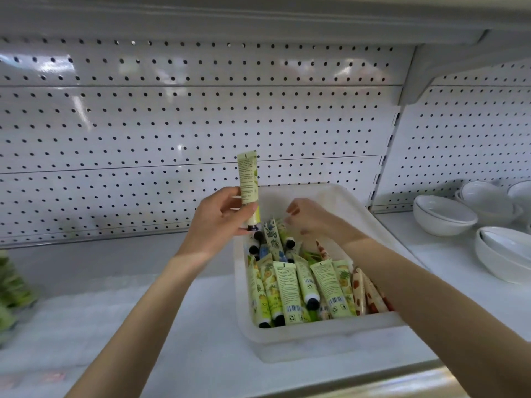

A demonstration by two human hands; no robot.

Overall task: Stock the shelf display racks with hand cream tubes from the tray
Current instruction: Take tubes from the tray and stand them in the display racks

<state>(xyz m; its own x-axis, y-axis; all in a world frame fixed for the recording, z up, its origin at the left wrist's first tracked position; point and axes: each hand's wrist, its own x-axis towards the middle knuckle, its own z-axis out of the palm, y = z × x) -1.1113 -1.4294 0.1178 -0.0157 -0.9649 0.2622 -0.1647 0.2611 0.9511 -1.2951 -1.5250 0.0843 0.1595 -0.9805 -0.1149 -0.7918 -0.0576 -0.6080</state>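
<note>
The white plastic tray [316, 331] stands on the white shelf [172, 326], toward the right end of its section and close to the front edge, with its far side near the perforated back wall [172, 124]. Inside the tray lie many hand cream tubes [290, 288]. Most are light green with black caps, a few at the right side have a red and cream pattern, and some at the far end have a blue pattern. The left hand [221, 216] is over the far left corner of the tray and grips one green tube [248, 179]. Its fingers and thumb are curled round the lower part of this tube. The tube stands nearly upright, with the flat crimped end up and the dark cap down, in front of the back wall. The right hand [310, 218] hangs above the far part of the tray, palm down, with the fingers loosely bent. It is released, and I see nothing held in it. This hand is a little blurred, so I cannot tell if the fingertips touch the tubes under them. On the next shelf section, at the right, stand several white bowls [442, 214], some stacked in each other. At the left edge of the shelf there are some green things [11, 282], too blurred to name.
</note>
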